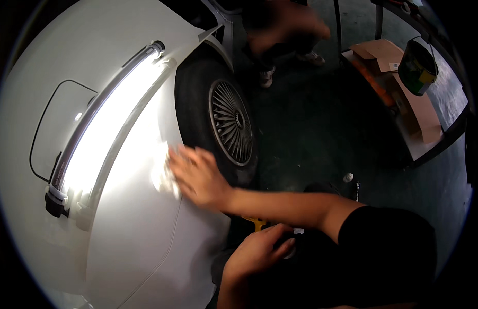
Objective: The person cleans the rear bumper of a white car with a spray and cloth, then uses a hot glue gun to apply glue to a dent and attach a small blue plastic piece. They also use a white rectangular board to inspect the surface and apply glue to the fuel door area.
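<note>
My right hand (200,177), blurred by motion, presses a crumpled white cloth (166,175) against the white car body panel (131,252), just left of the wheel (231,121). Lower down, my left hand (262,250) rests close to my dark-clothed leg with its fingers curled. A small pale, rounded thing shows under those fingers, too hidden to name. Left of the cloth, a long lit tube lamp (108,113) is fixed on the panel, its glare reflecting off the paint.
Part of a yellow tool (257,222) shows behind my left hand. A small white object (348,177) and a thin dark stick (357,190) lie on the dark floor. At right, a cart holds cardboard (416,110) and a hanging bucket (418,67). Another person (282,28) crouches beyond the wheel.
</note>
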A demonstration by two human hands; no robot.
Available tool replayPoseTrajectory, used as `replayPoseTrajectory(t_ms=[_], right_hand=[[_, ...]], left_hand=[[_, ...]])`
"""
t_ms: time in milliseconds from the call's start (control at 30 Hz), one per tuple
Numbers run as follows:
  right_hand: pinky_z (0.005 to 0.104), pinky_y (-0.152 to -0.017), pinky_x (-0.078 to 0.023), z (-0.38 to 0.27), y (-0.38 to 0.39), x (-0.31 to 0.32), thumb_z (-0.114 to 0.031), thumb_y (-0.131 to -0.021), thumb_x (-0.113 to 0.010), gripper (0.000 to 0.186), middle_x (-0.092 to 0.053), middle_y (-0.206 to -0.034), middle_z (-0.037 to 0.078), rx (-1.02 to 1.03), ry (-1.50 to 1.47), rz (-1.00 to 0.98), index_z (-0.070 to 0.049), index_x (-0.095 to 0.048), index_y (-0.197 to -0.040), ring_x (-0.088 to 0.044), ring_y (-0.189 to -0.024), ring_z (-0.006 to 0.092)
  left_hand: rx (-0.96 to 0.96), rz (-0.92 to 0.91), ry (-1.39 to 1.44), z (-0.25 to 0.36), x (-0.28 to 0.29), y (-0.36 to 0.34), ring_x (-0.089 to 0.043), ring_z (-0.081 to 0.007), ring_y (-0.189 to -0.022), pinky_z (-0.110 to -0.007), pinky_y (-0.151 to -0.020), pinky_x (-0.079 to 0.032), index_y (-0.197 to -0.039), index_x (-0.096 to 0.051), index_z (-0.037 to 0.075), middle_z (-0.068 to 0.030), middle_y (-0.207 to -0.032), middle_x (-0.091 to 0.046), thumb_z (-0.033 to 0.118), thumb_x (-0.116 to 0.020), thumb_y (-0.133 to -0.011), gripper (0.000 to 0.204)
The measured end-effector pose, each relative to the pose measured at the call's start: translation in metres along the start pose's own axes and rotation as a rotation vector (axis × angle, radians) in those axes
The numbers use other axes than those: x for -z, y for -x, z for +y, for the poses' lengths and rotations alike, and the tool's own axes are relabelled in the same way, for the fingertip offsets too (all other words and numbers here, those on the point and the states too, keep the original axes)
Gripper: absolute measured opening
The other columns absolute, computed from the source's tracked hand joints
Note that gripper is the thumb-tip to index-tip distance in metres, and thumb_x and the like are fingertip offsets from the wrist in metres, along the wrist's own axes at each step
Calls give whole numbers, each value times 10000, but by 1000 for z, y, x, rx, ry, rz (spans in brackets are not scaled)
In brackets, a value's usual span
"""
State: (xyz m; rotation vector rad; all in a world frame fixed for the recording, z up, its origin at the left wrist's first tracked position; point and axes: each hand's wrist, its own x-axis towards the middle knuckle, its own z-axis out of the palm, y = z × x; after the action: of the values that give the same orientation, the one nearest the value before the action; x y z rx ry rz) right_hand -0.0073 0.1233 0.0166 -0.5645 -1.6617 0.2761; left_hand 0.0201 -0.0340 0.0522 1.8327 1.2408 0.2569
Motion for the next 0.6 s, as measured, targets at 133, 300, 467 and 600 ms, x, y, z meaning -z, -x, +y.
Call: replayPoseTrajectory(t_ms=[133,300,467,600], right_hand=[[449,-1121,-305,6,-19,12,-166,-944,-646,395,-536,-1531,68,87,35,67,-95,-664,-1332,-429,-1392,279],[451,-1082,-339,28,-86,8,-132,-910,-652,425,-579,-1479,94,-29,22,206,-62,-652,-1328,-458,-1344,293],[376,-1012,-369,9,9,9,-154,-903,-663,400,-589,-1480,69,26,-42,73,-71,-684,-1294,-523,-1275,213],[407,-999,-390,31,-57,10,-102,-887,-647,424,-599,-1464,58,-34,5,179,-65,-667,-1309,-532,-1237,228]], left_hand=[[18,-33,-1,-4,-1,0,-676,-410,-977,-457,-818,-546,-1154,-625,60,-190,-1025,-706,270,-654,-990,269],[119,-47,-6,-2,1,-11,-708,-307,-924,-393,-822,-550,-1170,-668,41,-154,-1015,-729,223,-691,-980,265],[40,-3,131,-2,8,-9,-681,-184,-889,-327,-806,-534,-1119,-691,27,-110,-954,-726,184,-707,-975,214],[23,230,288,-10,14,-7,-634,-114,-842,-270,-778,-516,-1099,-706,7,-30,-922,-707,135,-691,-985,172]])
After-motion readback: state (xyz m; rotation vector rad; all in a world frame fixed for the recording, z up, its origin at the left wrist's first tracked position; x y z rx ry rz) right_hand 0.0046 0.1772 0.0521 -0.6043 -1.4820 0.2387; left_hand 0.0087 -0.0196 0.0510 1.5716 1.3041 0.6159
